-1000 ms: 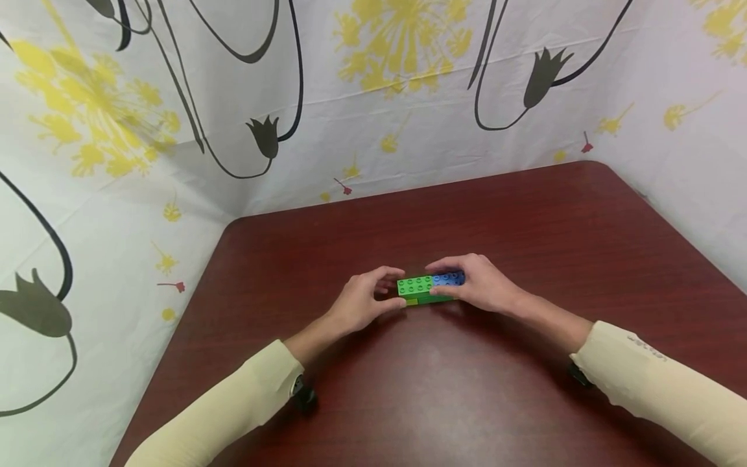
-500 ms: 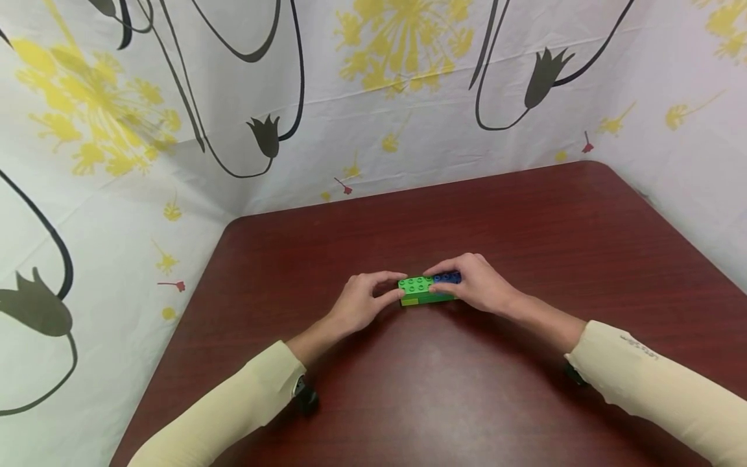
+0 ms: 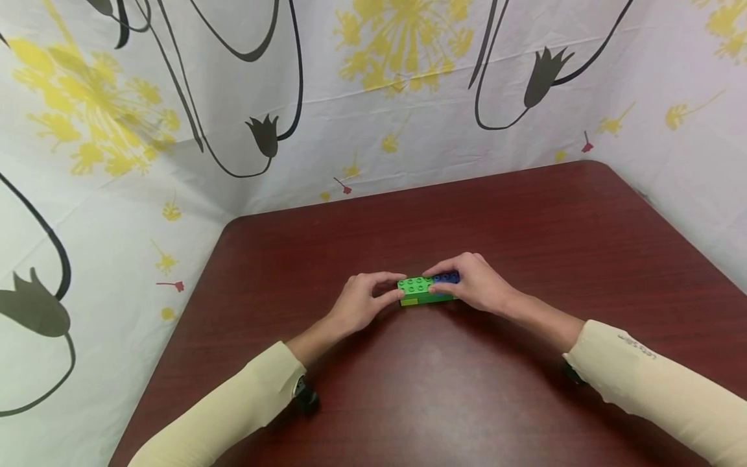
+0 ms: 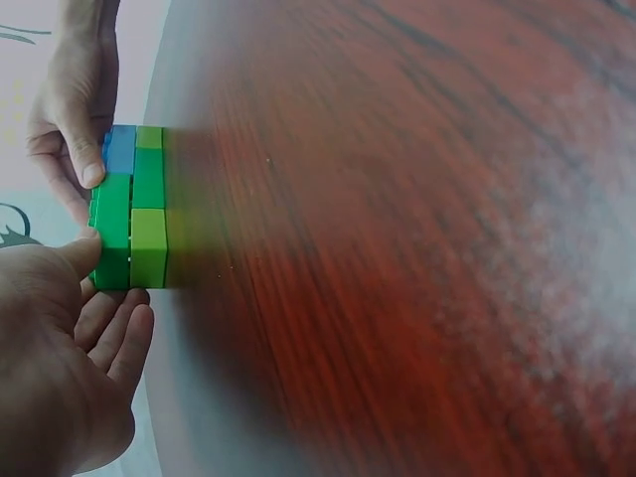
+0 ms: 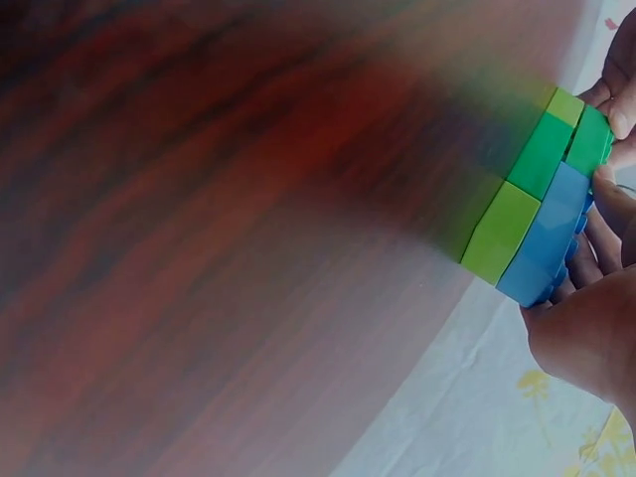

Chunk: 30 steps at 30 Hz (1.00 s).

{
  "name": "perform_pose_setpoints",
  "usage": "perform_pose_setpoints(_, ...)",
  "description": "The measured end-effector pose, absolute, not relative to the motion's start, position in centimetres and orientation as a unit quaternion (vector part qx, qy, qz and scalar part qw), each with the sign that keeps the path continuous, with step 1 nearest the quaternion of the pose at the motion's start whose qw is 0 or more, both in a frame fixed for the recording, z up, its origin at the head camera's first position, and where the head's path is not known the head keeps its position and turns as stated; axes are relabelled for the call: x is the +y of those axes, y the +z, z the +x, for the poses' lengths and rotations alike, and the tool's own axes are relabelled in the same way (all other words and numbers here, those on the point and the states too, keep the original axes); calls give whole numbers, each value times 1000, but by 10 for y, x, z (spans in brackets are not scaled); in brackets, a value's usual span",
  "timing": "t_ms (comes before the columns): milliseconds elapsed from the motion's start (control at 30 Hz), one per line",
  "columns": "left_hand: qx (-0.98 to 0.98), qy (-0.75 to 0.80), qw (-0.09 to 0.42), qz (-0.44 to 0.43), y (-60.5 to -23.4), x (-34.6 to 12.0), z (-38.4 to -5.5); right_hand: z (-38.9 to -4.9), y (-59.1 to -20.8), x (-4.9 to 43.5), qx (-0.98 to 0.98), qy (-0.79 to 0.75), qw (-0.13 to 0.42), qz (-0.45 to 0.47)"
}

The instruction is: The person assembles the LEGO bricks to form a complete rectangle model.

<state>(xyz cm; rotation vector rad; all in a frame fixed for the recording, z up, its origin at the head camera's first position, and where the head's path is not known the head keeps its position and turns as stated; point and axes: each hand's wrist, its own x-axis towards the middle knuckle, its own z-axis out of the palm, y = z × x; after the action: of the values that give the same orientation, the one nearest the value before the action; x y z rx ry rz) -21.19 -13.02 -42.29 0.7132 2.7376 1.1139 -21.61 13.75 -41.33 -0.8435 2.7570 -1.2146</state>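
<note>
A low two-layer stack of toy building bricks stands on the table. On top, a green brick (image 3: 415,284) lies end to end with a blue brick (image 3: 448,277). Lime bricks (image 4: 149,248) and a darker green brick (image 5: 540,156) make up the lower layer. My left hand (image 3: 356,305) pinches the left end of the top green brick between thumb and fingers. From the other side my right hand (image 3: 481,283) reaches over the blue brick, gripping where blue meets green. Its palm hides part of the blue brick. A thin gap shows under the top green brick in the left wrist view.
The dark red wood-grain table (image 3: 327,246) has rounded far corners. A white cloth (image 3: 362,130) printed with flowers hangs behind it and along the sides. Both sleeves rest low over the near part of the table, with a dark device (image 3: 305,395) under the left cuff.
My left fingers have come in to grip the green brick's end. My right hand has slid slightly left to the seam between the blue and green bricks. Little differs over the last half second.
</note>
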Motion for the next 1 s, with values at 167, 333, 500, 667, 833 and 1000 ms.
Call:
perform_pose_setpoints(167, 899, 368, 50, 231, -424, -131, -212, -217, -412, 137, 883, -383, 9, -271)
perform_pose_setpoints(333, 899, 367, 48, 235, -426, -131, -213, -217, -412, 138, 885, -379, 22, -269)
perform_pose_setpoints(500, 898, 365, 47, 239, -426, -130, -214, -218, -412, 138, 887, -375, 26, -268)
perform_pose_setpoints(667, 901, 359, 49, 237, -424, -130, -213, -217, -411, 138, 889, -371, 26, -268)
perform_pose_setpoints(833, 906, 347, 48, 239, -422, -130, -213, -216, -411, 138, 888, -371, 29, -270)
perform_pose_setpoints(1000, 910, 330, 53, 246, -419, -130, -212, -215, -412, 143, 887, -375, 36, -268)
